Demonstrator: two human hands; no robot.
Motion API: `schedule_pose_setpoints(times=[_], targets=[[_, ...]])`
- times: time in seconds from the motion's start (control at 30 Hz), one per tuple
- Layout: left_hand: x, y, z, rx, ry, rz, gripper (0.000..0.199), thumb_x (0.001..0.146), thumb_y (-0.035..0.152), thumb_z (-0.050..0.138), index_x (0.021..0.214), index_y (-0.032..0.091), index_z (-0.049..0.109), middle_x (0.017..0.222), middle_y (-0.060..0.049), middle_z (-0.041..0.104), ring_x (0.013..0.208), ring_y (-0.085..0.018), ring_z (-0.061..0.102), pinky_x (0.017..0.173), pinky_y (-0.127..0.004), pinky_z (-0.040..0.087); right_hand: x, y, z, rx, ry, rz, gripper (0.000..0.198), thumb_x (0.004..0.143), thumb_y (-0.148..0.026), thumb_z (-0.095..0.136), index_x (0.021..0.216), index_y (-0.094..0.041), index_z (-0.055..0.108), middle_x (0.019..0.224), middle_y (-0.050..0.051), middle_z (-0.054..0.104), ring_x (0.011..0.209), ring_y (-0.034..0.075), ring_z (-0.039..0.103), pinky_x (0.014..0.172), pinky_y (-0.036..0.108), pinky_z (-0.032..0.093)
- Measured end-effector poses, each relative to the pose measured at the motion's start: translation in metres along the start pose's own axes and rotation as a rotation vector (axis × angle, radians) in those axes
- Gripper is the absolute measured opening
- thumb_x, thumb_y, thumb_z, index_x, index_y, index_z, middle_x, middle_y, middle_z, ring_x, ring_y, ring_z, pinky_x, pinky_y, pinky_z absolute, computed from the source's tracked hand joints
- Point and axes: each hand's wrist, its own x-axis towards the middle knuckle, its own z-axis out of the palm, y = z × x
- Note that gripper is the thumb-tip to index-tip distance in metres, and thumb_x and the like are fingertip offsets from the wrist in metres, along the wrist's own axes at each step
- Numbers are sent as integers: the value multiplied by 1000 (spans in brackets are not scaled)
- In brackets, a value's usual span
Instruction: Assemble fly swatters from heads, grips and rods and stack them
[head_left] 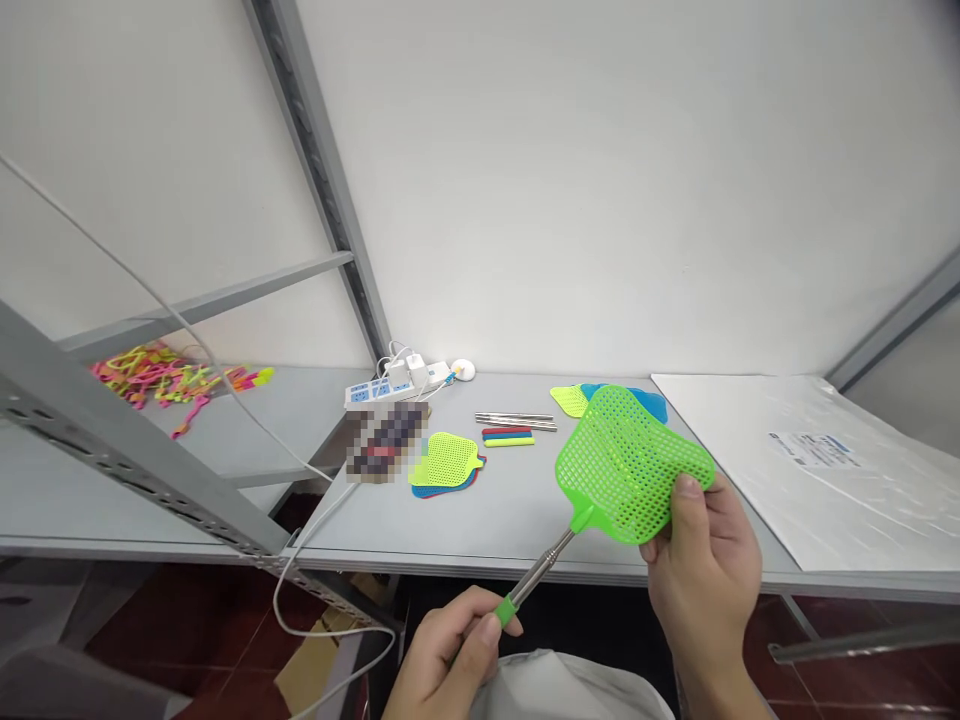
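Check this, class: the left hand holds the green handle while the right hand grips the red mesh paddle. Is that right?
No: the head view shows the right hand gripping a green mesh paddle, not red; the rest stands.

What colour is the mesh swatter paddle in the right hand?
The swatter paddle is bright green; it shows best in the head view.

There are two hands [709, 560], one green swatter [626, 465], three coloured handles [508, 436] and one power strip [381, 388].
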Motion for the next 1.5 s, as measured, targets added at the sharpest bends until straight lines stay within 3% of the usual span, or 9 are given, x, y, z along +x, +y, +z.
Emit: schedule_pose_setpoints(times=[0.27, 0.53, 0.67, 0.83, 0.97, 1.07, 1.3, 1.4, 1.5], targets=[[-5, 5, 8, 32, -124, -18, 48, 87, 63, 55, 82, 17, 71, 54, 5, 31, 52, -11, 26, 50, -24, 18, -1, 4, -20, 65, -239, 281, 22, 85, -40, 69, 91, -22, 59, 68, -3, 57, 47, 10, 49, 38, 23, 39], [-9, 9, 7, 167, -48, 48, 44, 88, 59, 54, 79, 20, 73, 52, 3, 41, 51, -13, 35, 47, -23, 25, -16, 6, -14, 36, -524, 350, 38, 88, -44, 65, 63, -21, 49, 43, -8, 40, 41, 9, 39, 52, 29, 47], [-12, 14, -5, 426, -57, 219, 30, 94, 43, 52, 84, 24, 72, 69, -2, 65, 63, -17, 55, 61, -24, 39, -23, 6, -13, 15, -543, 349, 43, 88, -47, 64, 58, -22, 45, 40, -9, 34, 39, 9, 36, 50, 29, 47], [-15, 7, -10, 663, 14, 530, 14, 93, 24, 55, 98, 24, 68, 78, -3, 72, 64, -18, 63, 63, -24, 43, -33, 14, -8, 65, -477, 393, 35, 89, -44, 64, 66, -21, 52, 40, -10, 35, 38, 9, 36, 48, 27, 46], [-14, 2, -12, 837, 73, 679, 22, 89, 19, 60, 108, 24, 69, 81, -5, 74, 66, -20, 65, 68, -28, 43, -36, 20, -6, 93, -453, 400, 28, 89, -44, 65, 78, -19, 58, 39, -11, 35, 37, 8, 35, 45, 26, 44], [-15, 9, -8, 670, 49, 536, 16, 90, 25, 59, 99, 25, 72, 80, -5, 71, 68, -19, 63, 68, -28, 43, -36, 19, -6, 101, -451, 407, 28, 89, -43, 65, 77, -19, 57, 39, -11, 35, 36, 9, 35, 45, 26, 44], [-14, 27, 5, -485, -343, -469, 42, 84, 57, 62, 69, 18, 59, 45, 12, 20, 38, -5, 8, 41, -21, 11, -28, 21, -9, 172, -568, 395, 31, 91, -39, 64, 69, -21, 51, 38, -11, 36, 36, 7, 33, 45, 26, 44], [-10, 22, 5, -686, -437, -600, 43, 79, 54, 70, 66, 19, 50, 43, 15, 17, 34, -2, 2, 37, -20, 7, -26, 26, -10, 161, -566, 363, 32, 91, -39, 64, 68, -20, 52, 38, -12, 34, 35, 7, 31, 46, 26, 45], [-6, 19, 6, -632, -442, -552, 41, 85, 56, 64, 70, 18, 53, 43, 15, 18, 34, -3, 2, 37, -20, 8, -26, 27, -10, 180, -535, 352, 28, 91, -39, 63, 72, -20, 55, 39, -13, 32, 36, 7, 30, 46, 26, 45]])
